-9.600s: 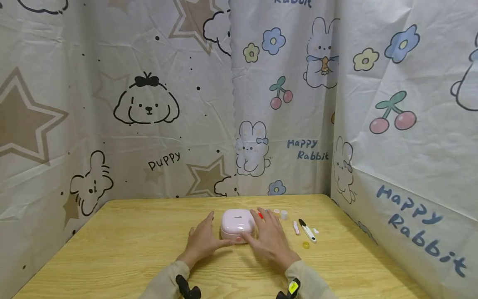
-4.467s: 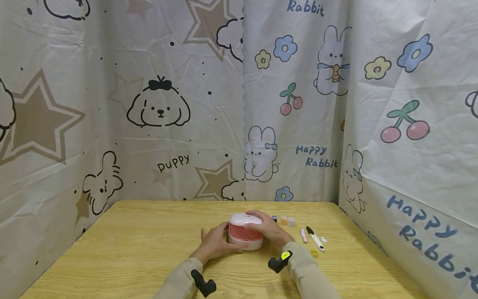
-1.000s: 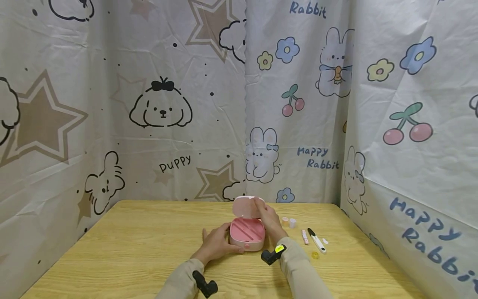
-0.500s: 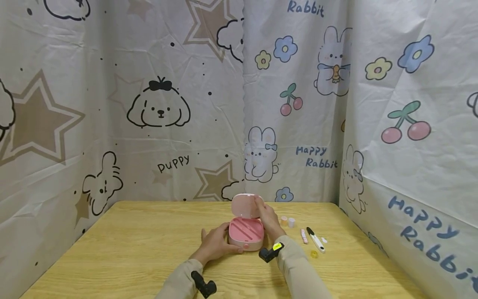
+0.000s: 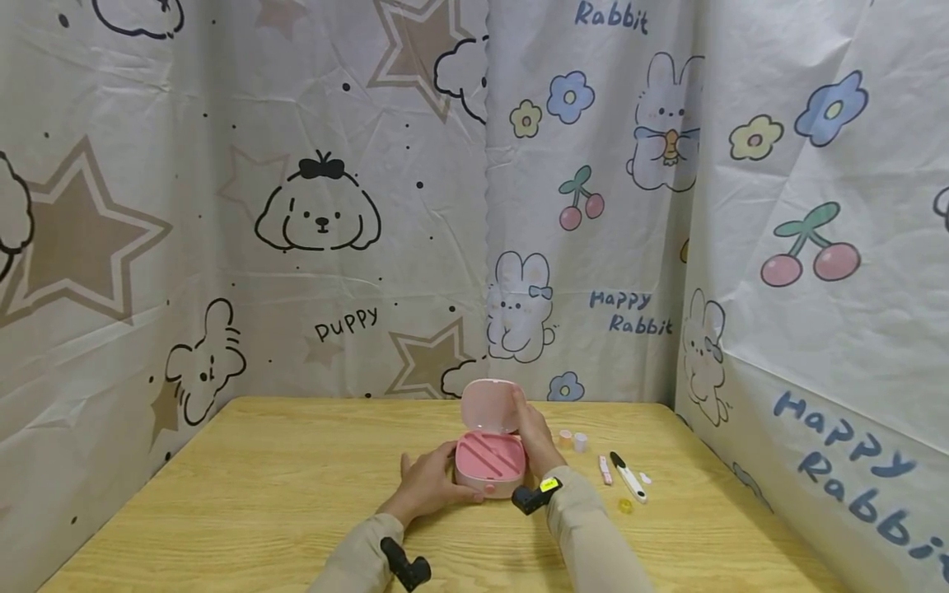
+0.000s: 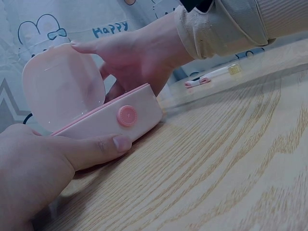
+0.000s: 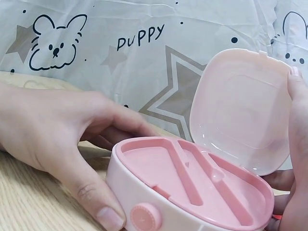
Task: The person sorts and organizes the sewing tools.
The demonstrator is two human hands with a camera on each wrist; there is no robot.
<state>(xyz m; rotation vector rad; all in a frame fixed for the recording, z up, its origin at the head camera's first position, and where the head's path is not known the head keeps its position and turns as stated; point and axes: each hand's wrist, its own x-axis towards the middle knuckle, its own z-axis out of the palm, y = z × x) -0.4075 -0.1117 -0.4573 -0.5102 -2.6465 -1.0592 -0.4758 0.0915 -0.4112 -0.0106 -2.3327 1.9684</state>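
Note:
A pink storage box point(image 5: 491, 478) stands on the table with its hinged lid point(image 5: 489, 405) raised upright behind it. Inside, the right wrist view shows a pink tray point(image 7: 149, 163) with slanting grooves and dividers. A round pink button point(image 6: 127, 116) sits on the front. My left hand point(image 5: 426, 484) grips the box's left side, thumb along the front wall, fingers behind. With my right hand point(image 5: 535, 430) I hold the lid's right edge, the thumb at its rim and the fingers behind it. The lid's back is hidden.
To the right lie a small orange-topped spool-like piece point(image 5: 566, 439), a white one point(image 5: 580, 443), a small pink-and-white item point(image 5: 605, 470), a slim white tool with a black end point(image 5: 628, 478), a yellow ring-like piece point(image 5: 626, 506) and a tiny white piece point(image 5: 645, 478). Printed curtains enclose the table.
Earlier the box was closed between my hands. My right hand has swung the lid up and back, tilting it slightly further in the last second. My left hand stays on the box.

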